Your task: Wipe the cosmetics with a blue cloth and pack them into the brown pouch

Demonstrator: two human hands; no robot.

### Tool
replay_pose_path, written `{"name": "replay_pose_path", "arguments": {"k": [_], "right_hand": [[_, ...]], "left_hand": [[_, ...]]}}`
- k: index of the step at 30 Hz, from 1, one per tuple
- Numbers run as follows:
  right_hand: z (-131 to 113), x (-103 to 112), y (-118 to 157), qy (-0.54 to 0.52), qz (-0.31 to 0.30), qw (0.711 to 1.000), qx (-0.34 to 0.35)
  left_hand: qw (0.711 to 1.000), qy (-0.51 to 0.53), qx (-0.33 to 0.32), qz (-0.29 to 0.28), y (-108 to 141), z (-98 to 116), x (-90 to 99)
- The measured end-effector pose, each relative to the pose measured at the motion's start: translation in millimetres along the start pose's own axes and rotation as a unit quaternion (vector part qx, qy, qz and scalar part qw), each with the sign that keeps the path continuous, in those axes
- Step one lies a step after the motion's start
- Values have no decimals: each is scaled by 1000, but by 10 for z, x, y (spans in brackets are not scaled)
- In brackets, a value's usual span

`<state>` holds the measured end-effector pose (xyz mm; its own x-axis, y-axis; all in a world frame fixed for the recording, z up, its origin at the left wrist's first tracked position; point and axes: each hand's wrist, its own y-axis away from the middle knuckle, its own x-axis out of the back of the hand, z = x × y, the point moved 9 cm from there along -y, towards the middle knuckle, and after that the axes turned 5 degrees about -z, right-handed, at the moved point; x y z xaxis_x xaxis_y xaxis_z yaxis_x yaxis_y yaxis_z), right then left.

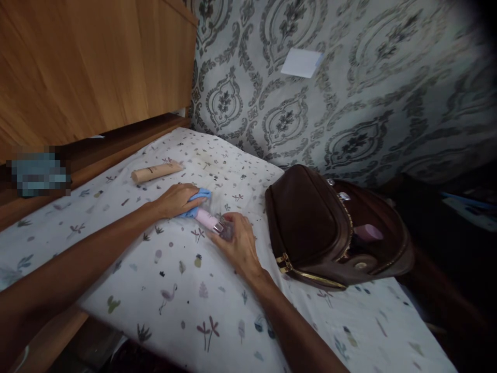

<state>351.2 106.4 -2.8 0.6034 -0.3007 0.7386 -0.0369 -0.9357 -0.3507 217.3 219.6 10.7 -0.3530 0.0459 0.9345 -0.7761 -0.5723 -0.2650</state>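
Note:
A small pale pink bottle (206,218) with a silver neck and a see-through cap lies slantwise between my hands, just above the printed cloth. My left hand (176,200) is closed on a blue cloth (200,195), which wraps the bottle's far end. At the other end my right hand (238,243) grips the bottle by its clear cap (225,231), thumb below and fingers above. Beyond my left hand a beige tube (156,172) rests on its side.
A brown leather bag (305,223) lies unzipped on the right, a pink-capped item (368,233) inside it. The white printed cloth (217,321) covers the surface. Wooden furniture (97,67) stands at the left, and patterned wallpaper with a white card (302,62) is behind.

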Motion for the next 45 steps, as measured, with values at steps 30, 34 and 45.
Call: {"name": "replay_pose_path", "arguments": {"k": [30, 34, 45], "right_hand": [[-49, -23, -7, 47, -29, 998, 24], [-34, -35, -5, 66, -28, 997, 21], [-19, -48, -27, 44, -37, 998, -1]], "left_hand": [[1000, -11, -12, -4, 6, 31, -30], [1000, -13, -14, -2, 4, 43, -16], [1000, -26, -15, -7, 1, 48, -35]]}}
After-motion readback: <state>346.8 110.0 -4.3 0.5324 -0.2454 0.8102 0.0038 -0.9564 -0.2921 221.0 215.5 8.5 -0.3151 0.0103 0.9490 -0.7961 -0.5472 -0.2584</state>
